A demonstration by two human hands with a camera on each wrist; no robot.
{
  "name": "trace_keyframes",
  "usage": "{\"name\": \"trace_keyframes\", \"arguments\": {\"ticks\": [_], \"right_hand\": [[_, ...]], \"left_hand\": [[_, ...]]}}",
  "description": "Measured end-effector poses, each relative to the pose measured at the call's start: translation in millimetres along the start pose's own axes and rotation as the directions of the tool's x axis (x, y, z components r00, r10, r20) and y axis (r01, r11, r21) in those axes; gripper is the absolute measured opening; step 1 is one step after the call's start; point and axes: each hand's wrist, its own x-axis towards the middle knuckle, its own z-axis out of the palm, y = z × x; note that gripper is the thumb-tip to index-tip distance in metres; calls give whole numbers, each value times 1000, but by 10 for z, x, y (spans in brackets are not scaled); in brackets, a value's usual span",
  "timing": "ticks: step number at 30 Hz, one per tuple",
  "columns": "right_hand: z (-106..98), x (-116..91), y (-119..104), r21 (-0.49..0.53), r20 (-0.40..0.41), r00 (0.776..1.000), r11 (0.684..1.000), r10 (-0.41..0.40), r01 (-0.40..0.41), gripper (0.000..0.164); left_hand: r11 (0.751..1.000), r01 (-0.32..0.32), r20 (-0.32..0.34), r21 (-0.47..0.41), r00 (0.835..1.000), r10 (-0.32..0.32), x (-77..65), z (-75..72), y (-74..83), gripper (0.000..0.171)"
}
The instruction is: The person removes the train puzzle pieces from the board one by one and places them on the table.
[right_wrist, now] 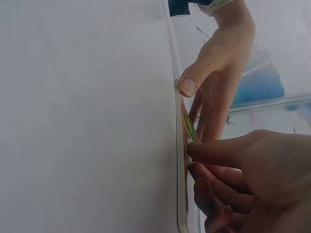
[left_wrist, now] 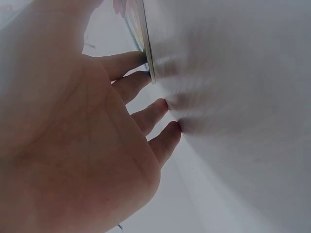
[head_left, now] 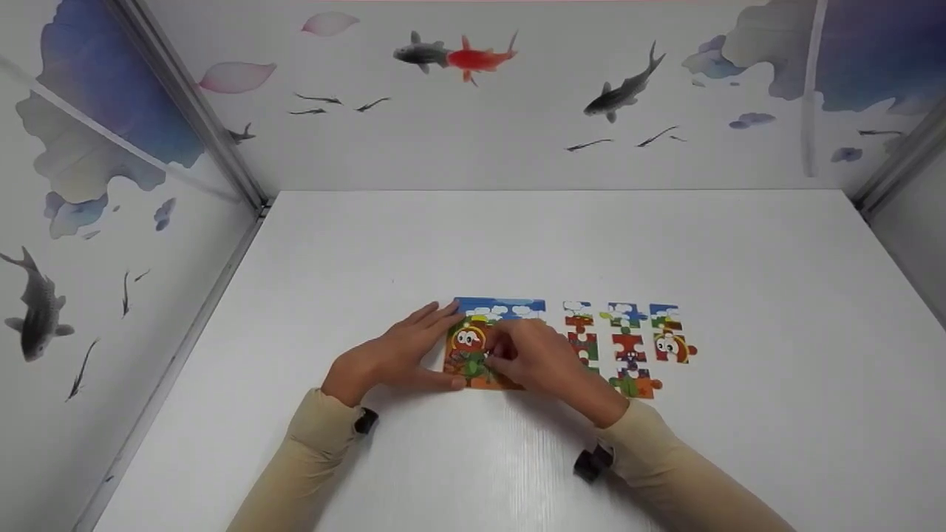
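Observation:
A picture puzzle board (head_left: 502,304) with a blue sky strip and a round-eyed cartoon figure lies flat on the table. My left hand (head_left: 392,356) steadies it from the left, fingers extended along its upper left edge and the thumb at its front left corner. Over the middle of the board, my right hand (head_left: 543,356) pinches a puzzle piece (right_wrist: 189,124) between thumb and fingers. That piece shows green and is tilted up from the board in the right wrist view. The right hand hides much of the board's right half in the head view.
Several loose puzzle pieces (head_left: 628,347) lie in rough columns right of the board, some partly behind my right forearm. The white table (head_left: 443,244) meets a fish-patterned wall (head_left: 517,148) at the back and another panel (head_left: 89,244) at the left.

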Motion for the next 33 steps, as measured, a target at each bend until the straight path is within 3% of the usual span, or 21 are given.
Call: {"name": "trace_keyframes", "arguments": {"ticks": [11, 25, 33], "right_hand": [[-106, -39, 83, 20, -40, 999, 999, -25, 26, 14], [-288, -200, 281, 149, -105, 985, 977, -138, 153, 15], [-349, -295, 369, 167, -133, 984, 976, -121, 143, 20]], "left_hand": [[1000, 10, -3, -24, 1000, -10, -16, -12, 12, 105], [1000, -5, 2, -10, 1000, 5, -5, -8, -10, 105], [1000, 3, 9, -11, 1000, -3, -10, -12, -9, 106]]}}
